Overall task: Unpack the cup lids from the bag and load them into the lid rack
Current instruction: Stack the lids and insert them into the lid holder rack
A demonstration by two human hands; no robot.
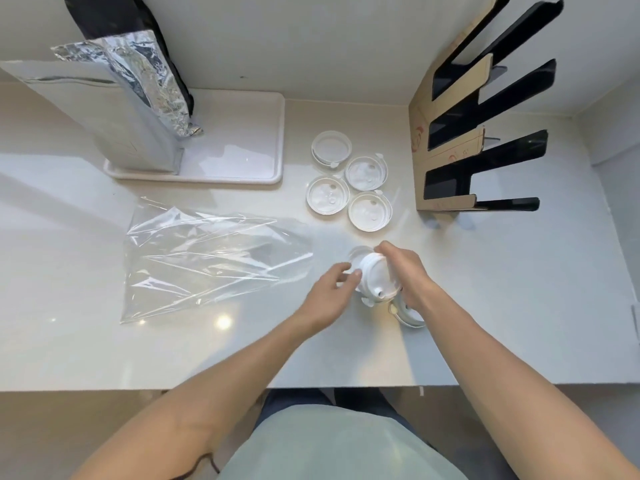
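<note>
Both hands worked over the counter (485, 306) near its front edge. The right hand (407, 271) was curled around a nested stack of lids (374, 277), fingers closed on its far side. The left hand (332, 287) was half closed, fingertips touching the stack's near rim; whether it gripped or only steadied it could not be told. A further lid or two (410, 315) lay just below the right wrist, blurred. Four lids (348, 183) sat flat in a cluster between the hands and the lid rack (450, 133), whose dark slots looked empty. The clear bag (207, 258) lay flattened to the left, apparently emptied. The lids appeared thin, light, springy plastic, likely to cling when nested and slick on the face; best pinched by the rim, at opposite edges, with light pressure to avoid buckling.
</note>
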